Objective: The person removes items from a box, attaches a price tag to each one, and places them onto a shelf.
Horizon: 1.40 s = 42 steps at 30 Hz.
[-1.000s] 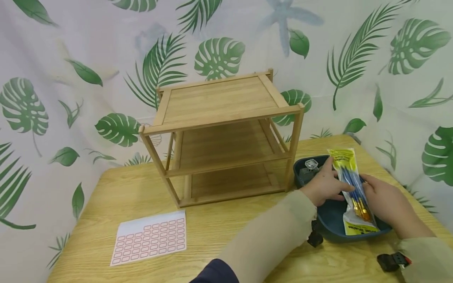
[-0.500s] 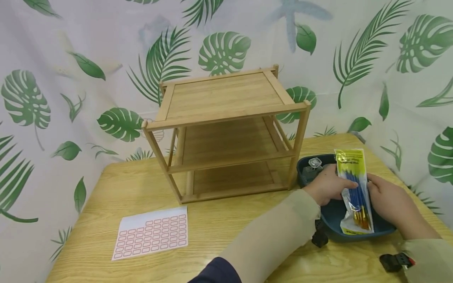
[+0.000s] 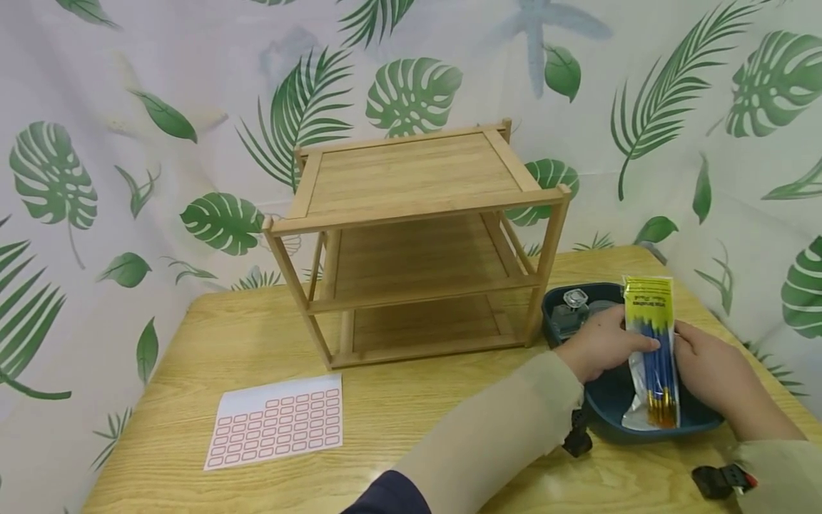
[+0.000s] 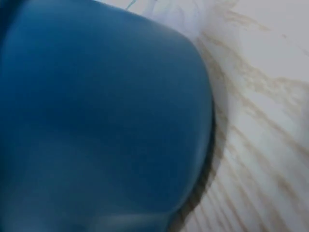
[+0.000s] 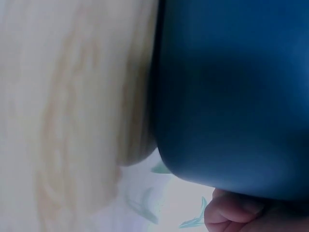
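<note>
- The left hand (image 3: 594, 346) pinches a clear packet of paintbrushes (image 3: 659, 364), its thumb lying across the front of the plastic.
- The right hand (image 3: 716, 368) holds the packet's other edge; I can't see its fingertips, which go out of sight behind the plastic.
- So the packet sits between the two hands, yellow label end away from the person, blue handles in the middle, gold ferrules and orange bristles toward the person.
- Below both hands is a dark blue basin (image 3: 648, 433) on the wooden table (image 3: 160, 378); whether the packet's near end touches it, I can't tell.
- Just beyond the left hand, in the basin's far corner, are some clear items (image 3: 571, 307), too small to make out.
- Left of the hands and farther back stands a three-tier wooden rack (image 3: 411, 175), one leg near the basin.
- Well apart from the hands, far to their left, lies a white sheet of red-outlined labels (image 3: 276, 425).
- Each sleeve has a black device (image 3: 578, 435) at the wrist.
- Beyond everything hangs a leaf-patterned backdrop (image 3: 411, 96).
</note>
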Each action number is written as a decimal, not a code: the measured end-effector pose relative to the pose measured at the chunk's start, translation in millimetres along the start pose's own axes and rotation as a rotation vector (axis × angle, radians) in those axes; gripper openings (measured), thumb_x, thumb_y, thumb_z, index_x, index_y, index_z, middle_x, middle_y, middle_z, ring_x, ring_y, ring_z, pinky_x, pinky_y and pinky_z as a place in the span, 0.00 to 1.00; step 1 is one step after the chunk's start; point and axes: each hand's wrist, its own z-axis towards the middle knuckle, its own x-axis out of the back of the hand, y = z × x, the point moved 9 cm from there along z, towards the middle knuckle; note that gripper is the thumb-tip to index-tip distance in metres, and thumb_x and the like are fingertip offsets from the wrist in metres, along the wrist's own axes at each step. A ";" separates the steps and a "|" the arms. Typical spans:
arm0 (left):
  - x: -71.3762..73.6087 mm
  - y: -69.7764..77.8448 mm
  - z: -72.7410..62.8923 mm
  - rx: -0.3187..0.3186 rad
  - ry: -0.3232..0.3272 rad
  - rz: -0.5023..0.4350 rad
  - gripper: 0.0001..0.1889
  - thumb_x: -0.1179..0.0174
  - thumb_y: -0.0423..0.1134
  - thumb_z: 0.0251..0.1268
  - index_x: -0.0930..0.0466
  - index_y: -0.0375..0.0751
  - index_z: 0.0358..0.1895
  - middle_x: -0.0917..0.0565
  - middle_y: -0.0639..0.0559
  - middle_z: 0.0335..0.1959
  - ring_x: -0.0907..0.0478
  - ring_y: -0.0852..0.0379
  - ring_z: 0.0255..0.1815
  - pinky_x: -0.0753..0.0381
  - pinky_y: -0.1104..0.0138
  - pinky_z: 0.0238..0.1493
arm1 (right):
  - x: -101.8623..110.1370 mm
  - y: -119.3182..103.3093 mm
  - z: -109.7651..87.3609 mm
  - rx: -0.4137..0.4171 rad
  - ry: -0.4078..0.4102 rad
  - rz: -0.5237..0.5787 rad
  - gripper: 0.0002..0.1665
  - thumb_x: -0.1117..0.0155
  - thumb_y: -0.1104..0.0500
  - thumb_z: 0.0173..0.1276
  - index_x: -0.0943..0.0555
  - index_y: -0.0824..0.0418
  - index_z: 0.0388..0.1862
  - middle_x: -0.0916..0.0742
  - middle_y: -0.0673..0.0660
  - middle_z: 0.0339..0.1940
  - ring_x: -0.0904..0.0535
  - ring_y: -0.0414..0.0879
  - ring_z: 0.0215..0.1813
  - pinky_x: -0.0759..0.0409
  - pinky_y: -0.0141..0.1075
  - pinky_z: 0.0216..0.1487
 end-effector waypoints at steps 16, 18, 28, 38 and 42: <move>33.6 31.7 -47.6 -0.279 -0.035 -0.233 0.17 0.42 0.34 0.75 0.19 0.52 0.62 0.15 0.65 0.50 0.20 0.70 0.50 0.22 0.71 0.51 | -5.5 -0.1 -1.9 0.011 -0.017 0.030 0.40 0.74 0.44 0.85 0.45 0.75 0.77 0.32 0.86 0.64 0.34 0.84 0.60 0.32 0.73 0.51; 40.1 35.2 -55.7 -0.304 -0.042 -0.262 0.16 0.42 0.35 0.76 0.19 0.52 0.61 0.15 0.64 0.49 0.20 0.70 0.49 0.21 0.71 0.51 | -6.7 0.1 -1.1 0.017 -0.030 0.030 0.40 0.74 0.44 0.85 0.45 0.76 0.77 0.32 0.86 0.65 0.35 0.84 0.60 0.33 0.73 0.52; 83.9 64.2 -97.7 -0.500 -0.105 -0.485 0.18 0.44 0.31 0.76 0.22 0.44 0.65 0.15 0.55 0.50 0.17 0.64 0.46 0.18 0.69 0.47 | -5.5 -1.1 2.9 0.019 0.026 -0.021 0.33 0.67 0.53 0.85 0.43 0.79 0.74 0.32 0.88 0.62 0.24 0.75 0.44 0.27 0.63 0.40; 143.3 79.1 -142.2 -0.584 -0.131 -0.391 0.18 0.47 0.31 0.78 0.28 0.43 0.67 0.16 0.45 0.52 0.16 0.58 0.45 0.15 0.62 0.44 | -6.9 -1.3 4.1 0.022 0.085 -0.033 0.31 0.65 0.55 0.85 0.40 0.79 0.73 0.31 0.87 0.62 0.34 0.83 0.59 0.34 0.72 0.54; 167.2 68.1 -150.7 -0.539 -0.108 -0.263 0.18 0.46 0.35 0.79 0.29 0.47 0.67 0.15 0.49 0.49 0.15 0.57 0.44 0.14 0.60 0.43 | -7.0 -1.4 4.1 0.021 0.084 -0.034 0.31 0.65 0.55 0.85 0.41 0.79 0.73 0.31 0.87 0.62 0.35 0.83 0.59 0.34 0.72 0.54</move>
